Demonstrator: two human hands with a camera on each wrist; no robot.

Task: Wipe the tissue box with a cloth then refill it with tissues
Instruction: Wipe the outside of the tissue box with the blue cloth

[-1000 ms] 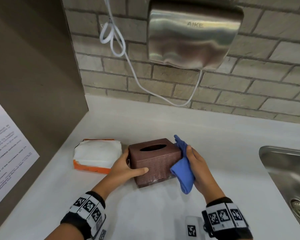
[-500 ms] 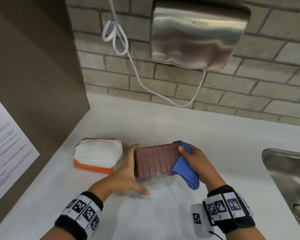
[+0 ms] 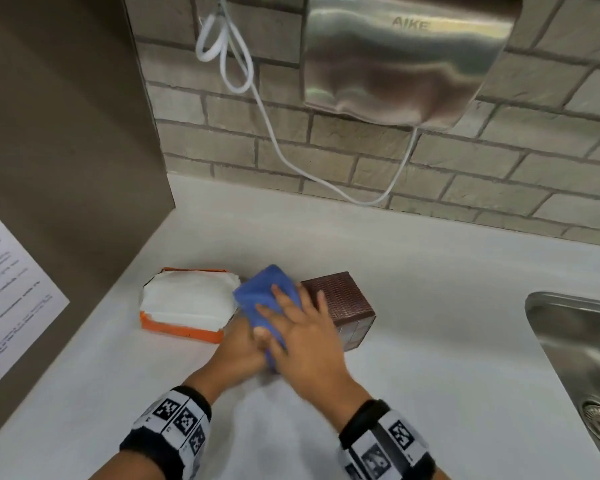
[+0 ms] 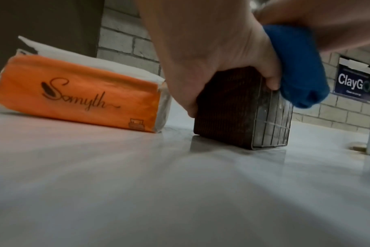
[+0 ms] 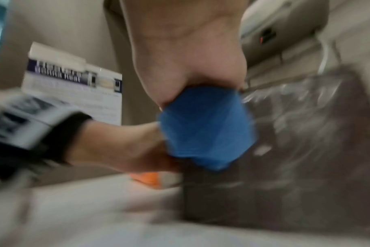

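The brown woven tissue box lies tipped on its side on the white counter, its open underside facing me. My left hand grips its near left corner, thumb over the top edge. My right hand lies flat with fingers spread on the blue cloth, pressing it onto the box's upward face at the left end. Part of the cloth hangs over the near edge. The orange pack of white tissues sits just left of the box. The right wrist view is blurred, showing cloth and box.
A steel sink is set into the counter at the right. A steel hand dryer with a white cable hangs on the brick wall behind. A brown side panel with a paper notice stands to the left.
The box went from upright onto its side. My right hand swept the cloth from the box's right end to its left end, and my left hand took hold of the near left corner.
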